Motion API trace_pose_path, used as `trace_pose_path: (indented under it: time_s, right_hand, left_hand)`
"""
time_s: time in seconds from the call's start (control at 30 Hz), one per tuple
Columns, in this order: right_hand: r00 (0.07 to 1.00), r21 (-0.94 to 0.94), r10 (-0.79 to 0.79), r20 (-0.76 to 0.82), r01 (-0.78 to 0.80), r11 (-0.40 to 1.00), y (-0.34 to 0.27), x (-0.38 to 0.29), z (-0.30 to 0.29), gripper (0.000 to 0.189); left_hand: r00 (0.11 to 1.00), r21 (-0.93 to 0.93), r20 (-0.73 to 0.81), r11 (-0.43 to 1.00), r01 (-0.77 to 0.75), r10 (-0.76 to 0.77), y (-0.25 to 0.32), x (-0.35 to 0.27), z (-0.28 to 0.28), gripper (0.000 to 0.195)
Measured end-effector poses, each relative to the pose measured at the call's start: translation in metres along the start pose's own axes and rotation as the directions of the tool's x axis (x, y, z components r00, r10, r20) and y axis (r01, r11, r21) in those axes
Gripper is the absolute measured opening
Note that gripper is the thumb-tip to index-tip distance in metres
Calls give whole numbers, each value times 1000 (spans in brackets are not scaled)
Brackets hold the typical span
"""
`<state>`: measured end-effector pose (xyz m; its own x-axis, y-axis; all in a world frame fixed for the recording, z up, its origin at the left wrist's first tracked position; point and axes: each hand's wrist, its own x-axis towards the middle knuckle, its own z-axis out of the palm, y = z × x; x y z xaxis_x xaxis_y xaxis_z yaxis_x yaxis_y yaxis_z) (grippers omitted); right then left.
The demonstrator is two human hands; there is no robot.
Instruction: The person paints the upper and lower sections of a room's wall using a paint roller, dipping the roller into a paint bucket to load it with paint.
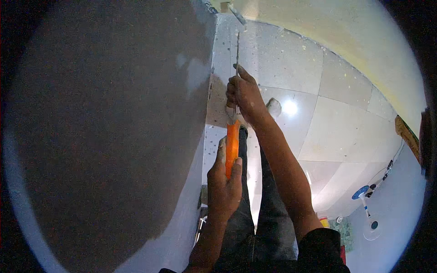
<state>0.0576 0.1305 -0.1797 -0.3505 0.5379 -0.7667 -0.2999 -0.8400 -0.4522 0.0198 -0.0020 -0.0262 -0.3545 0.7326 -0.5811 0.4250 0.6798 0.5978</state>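
Observation:
My left hand (pixel 225 184) is closed around an orange plastic piece (pixel 233 146), which stands upright in the picture beside the wall. Just above it, my right hand (pixel 247 95) grips a thin, flat blade-like tool (pixel 238 47), seen almost edge-on. Its narrow end points up in the view, and its lower part runs down close to the top of the orange piece. Whether the two parts touch is unclear. Pale residue marks the left hand's fingers. At the left rises a wall with a large dark grey coated area (pixel 112 129) and paler patches.
Speckled floor tiles (pixel 290 61) lie below, with my legs and feet on them. A flat bar-like piece (pixel 237 15) is near the top corner. A pale yellow wall (pixel 368 37) curves along the right. A blue-and-white fan-like object (pixel 361 192) and a cable are at the lower right.

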Motion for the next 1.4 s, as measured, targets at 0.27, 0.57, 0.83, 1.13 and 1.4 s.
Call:
trace_pose_path:
  time_s: [0.27,0.57,0.83,1.13,1.4]
  right_hand:
    - [992,-228,-120,-44,107,968,-19,3,-8,52]
    - [993,-94,-90,-74,83,992,-34,-17,12,43]
    - [995,-57,-102,-20,101,993,-32,1,13,51]
    - [996,-166,-74,39,80,983,-22,0,15,60]
    - [984,-57,-29,175,40,998,-22,-3,-9,61]
  left_hand:
    - [900,-581,311,689,433,-304,4,14,7,47]
    - [922,-598,220,703,385,-318,0,-2,5,48]
    - [895,-783,277,458,421,-350,2,19,3,48]
    - [912,-738,221,552,389,-347,-20,12,-3,48]
    - [914,-770,230,512,380,-333,-35,-4,17,43]
